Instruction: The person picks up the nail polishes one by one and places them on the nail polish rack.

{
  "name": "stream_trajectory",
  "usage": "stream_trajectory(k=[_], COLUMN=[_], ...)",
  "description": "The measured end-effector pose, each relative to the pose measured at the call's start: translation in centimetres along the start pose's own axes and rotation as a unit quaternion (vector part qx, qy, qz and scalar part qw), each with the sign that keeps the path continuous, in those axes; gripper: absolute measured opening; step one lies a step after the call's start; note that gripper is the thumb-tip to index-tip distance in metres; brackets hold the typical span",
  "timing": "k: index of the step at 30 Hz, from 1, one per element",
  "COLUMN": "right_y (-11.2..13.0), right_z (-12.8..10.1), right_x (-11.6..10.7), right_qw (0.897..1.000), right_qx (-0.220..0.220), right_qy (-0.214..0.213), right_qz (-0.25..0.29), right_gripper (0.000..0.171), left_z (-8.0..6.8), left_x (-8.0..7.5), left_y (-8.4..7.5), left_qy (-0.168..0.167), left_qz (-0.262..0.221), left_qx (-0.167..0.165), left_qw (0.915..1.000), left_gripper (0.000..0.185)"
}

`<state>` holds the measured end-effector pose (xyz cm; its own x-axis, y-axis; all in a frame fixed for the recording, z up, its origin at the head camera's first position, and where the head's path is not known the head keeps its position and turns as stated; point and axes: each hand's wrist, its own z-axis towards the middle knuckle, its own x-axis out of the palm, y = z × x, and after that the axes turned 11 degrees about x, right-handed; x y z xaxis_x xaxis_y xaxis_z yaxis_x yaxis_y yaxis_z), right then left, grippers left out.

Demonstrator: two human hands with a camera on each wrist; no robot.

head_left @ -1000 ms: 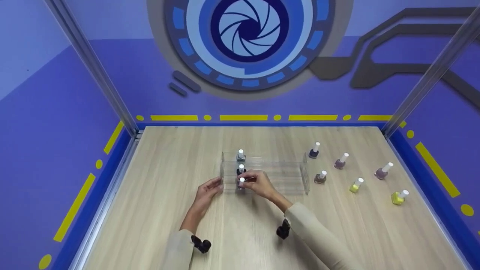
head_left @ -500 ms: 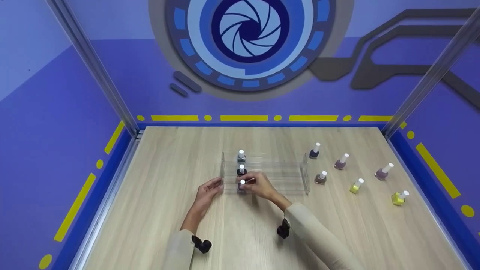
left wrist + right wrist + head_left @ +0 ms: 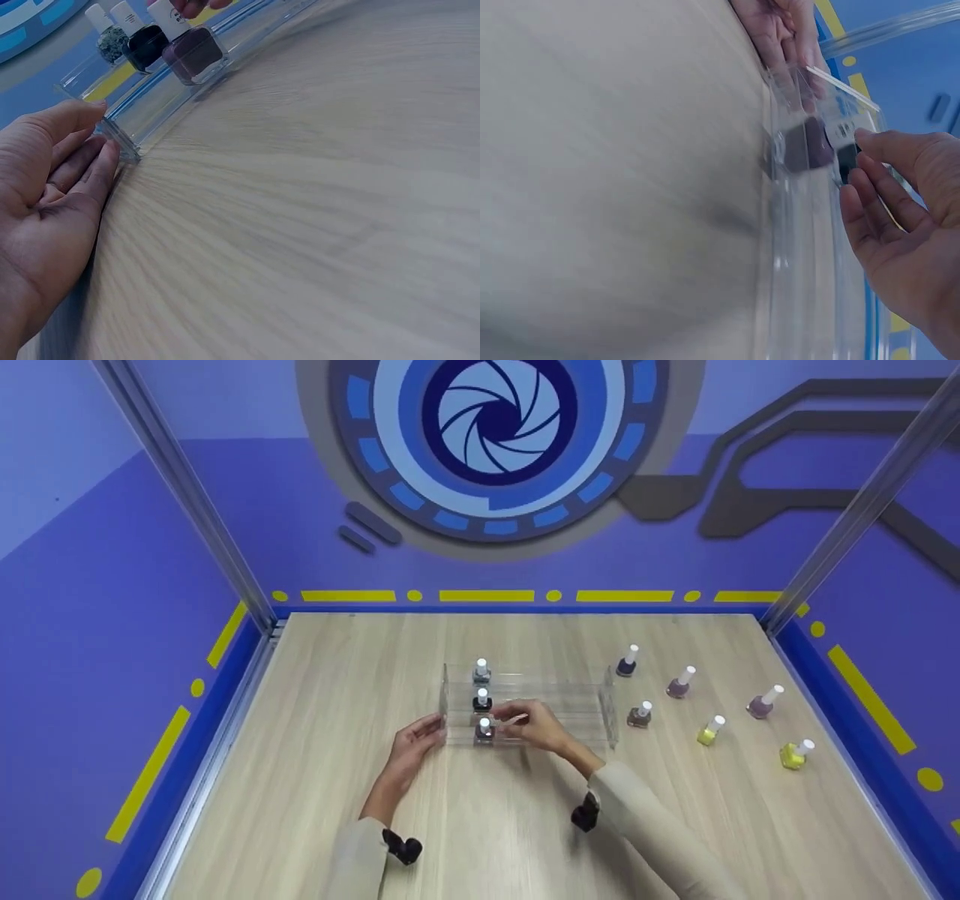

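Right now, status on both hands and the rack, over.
Left hand open, fingers against clear rack end. Right hand open beside front bottle, not gripping. Three bottles racked; six loose bottles to the right, clear of hands.

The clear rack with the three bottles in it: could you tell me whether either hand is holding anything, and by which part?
Nothing is gripped. The left hand rests straight fingers against the left end wall of the clear rack; the right hand is open beside the front bottle.

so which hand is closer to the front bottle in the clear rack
Right. The right hand is open just beside the front bottle, fingertips almost at its white cap. The left hand rests flat against the left end wall of the clear rack, with that wall between it and the bottle.
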<state>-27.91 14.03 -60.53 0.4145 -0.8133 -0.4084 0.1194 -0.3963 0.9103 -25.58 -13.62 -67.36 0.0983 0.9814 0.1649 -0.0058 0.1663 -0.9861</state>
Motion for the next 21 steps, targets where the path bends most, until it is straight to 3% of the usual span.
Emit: stream_trajectory(k=[11,13,21], right_y=[-0.3,0.7,0.0], right_z=[-2.9,-4.1,-8.0], right_x=[-6.4,-7.8,-14.8], right_qw=[0.999,0.999,0.995], right_qx=[0.028,0.037,0.051], right_qy=[-0.012,-0.018,-0.076], right_qz=[-0.012,-0.022,-0.045], right_gripper=[0.027,0.026,0.027], left_z=[0.6,0.5,0.0], left_x=[0.1,0.1,-0.1], left_y=[-0.4,-0.4,0.2], left_qy=[-0.003,-0.001,0.001], left_qz=[0.009,0.010,0.001], left_qx=[-0.006,-0.004,-0.001], left_qw=[0.9999,0.9999,1.0000], left_gripper=[0.050,0.051,0.051])
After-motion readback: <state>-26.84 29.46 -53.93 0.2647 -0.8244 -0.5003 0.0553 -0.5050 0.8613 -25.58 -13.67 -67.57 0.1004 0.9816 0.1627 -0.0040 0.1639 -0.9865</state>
